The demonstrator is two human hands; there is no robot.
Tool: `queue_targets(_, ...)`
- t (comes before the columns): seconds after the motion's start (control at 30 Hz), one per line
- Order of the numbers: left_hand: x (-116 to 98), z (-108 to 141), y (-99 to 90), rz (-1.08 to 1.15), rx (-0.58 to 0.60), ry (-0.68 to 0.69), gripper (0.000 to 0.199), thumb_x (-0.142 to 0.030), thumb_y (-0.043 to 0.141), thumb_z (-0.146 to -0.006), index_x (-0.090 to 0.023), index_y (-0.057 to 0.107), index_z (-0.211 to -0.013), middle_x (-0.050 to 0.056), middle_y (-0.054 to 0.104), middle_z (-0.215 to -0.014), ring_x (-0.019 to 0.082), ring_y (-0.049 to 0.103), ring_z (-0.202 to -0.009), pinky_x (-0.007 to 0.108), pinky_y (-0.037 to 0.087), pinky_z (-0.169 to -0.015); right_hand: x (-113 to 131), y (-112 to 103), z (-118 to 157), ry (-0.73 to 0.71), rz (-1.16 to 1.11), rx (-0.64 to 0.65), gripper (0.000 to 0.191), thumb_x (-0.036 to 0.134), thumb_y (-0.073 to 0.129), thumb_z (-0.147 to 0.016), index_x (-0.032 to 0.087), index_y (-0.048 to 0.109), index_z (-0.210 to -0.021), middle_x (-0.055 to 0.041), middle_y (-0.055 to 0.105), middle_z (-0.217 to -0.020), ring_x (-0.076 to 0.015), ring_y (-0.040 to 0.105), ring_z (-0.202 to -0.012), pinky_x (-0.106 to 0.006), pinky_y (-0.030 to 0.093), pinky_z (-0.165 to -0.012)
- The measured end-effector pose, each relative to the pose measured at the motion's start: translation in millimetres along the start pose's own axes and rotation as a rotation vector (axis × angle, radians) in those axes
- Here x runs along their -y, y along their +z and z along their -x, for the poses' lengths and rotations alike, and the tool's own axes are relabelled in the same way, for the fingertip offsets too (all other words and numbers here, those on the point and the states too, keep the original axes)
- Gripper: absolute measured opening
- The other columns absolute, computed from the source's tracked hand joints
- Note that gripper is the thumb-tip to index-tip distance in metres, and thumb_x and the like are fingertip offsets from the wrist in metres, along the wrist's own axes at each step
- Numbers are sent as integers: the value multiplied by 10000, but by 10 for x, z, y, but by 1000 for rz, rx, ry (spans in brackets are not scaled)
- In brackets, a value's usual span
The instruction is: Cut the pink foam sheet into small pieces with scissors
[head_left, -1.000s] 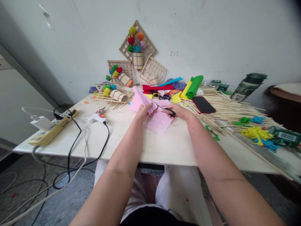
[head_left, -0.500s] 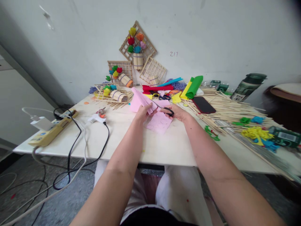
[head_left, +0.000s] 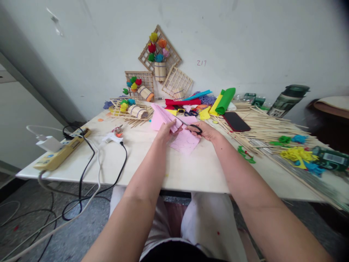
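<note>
The folded pink craft sheet [head_left: 160, 118] is held over the middle of the surface [head_left: 191, 171], rather nearer the far edge than the near one, with its upper corner rising and its layers fanned slightly apart. The left hand [head_left: 165, 131] is closed on its lower right part, thumb on top, while the right hand [head_left: 206, 131] is clamped around the handles of the black-handled scissors [head_left: 188, 125], whose blades point up and left against the sheet's right side. A flat pink piece with drawn outlines [head_left: 185, 142] lies just below both hands, toward the near edge. The folded sheet looks very light, soft and limp, probably felt or thick crepe, so it should bend or sag wherever it is unsupported; its dull face suggests little slip against skin, though the layers may slide over one another. It is unlikely to break, but a hard tug could stretch or crease it. The best hold seems to be a broad, gentle pinch through all the layers close beside the blades, with the fingertips well out of their line. The scissors, by contrast, look stiff and somewhat heavier, slick along the metal, and are best taken by the black loops. The flat piece would lift most easily by a free corner.
</note>
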State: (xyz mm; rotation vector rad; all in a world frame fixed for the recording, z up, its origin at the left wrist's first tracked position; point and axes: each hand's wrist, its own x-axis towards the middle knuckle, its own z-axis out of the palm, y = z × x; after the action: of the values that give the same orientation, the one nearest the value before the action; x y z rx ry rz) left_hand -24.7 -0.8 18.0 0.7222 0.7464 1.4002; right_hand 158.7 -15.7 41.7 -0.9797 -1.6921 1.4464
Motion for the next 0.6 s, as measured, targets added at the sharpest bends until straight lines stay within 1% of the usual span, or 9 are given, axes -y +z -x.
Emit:
queue_targets(0.13, 10, -12, -2, 3, -4, 9, 285, -193, 736, -678, -145, 554, -893, 53, 647, -760, 195, 653, -677, 381, 570, -651, 9, 8, 7, 14, -17, -5, 220, 300, 703, -683, 106, 600, -687, 49, 439, -443, -28, 306, -352, -172, 177, -315)
queue_targets(0.2, 15, -23, 4, 3, -30, 28, 281, -225, 729, -686, -154, 559, -898, 40, 642, -727, 186, 641, -647, 376, 566, -645, 1, 3, 5, 22, -16, -1, 223, 306, 704, -680, 111, 595, -676, 46, 441, -445, -31, 303, -357, -178, 177, -321)
queue_targets(0.27, 22, -38, 9, 15, -73, 59, 294, -241, 732, -679, -163, 569, -912, 26, 640, -704, 179, 634, -629, 360, 562, -647, -12, -6, 1, 31, -13, 3, 226, 311, 705, -678, 113, 595, -676, 44, 446, -450, -33, 304, -365, -183, 176, -328)
queue_targets(0.37, 38, -62, 8, 51, -117, 140, 327, -220, 754, -644, -175, 586, -921, 13, 648, -692, 180, 645, -659, 326, 555, -673, -32, -21, -6, 39, -13, 7, 219, 300, 704, -670, 107, 601, -683, 46, 440, -448, -34, 303, -371, -185, 170, -334)
queue_targets(0.5, 61, -82, -11, 55, -99, 231, 309, -187, 766, -622, -161, 605, -884, 20, 669, -711, 169, 653, -689, 288, 545, -695, -37, -21, 5, 45, -12, 6, 211, 282, 692, -681, 89, 623, -732, 51, 436, -447, -36, 309, -376, -186, 173, -333)
queue_targets(0.6, 76, -88, -21, 53, -100, 242, 310, -187, 770, -617, -158, 605, -878, 18, 671, -704, 166, 654, -679, 289, 545, -704, -30, -8, 22, 64, -19, -6, 224, 283, 689, -701, 81, 635, -782, 50, 450, -454, -39, 326, -378, -182, 196, -334)
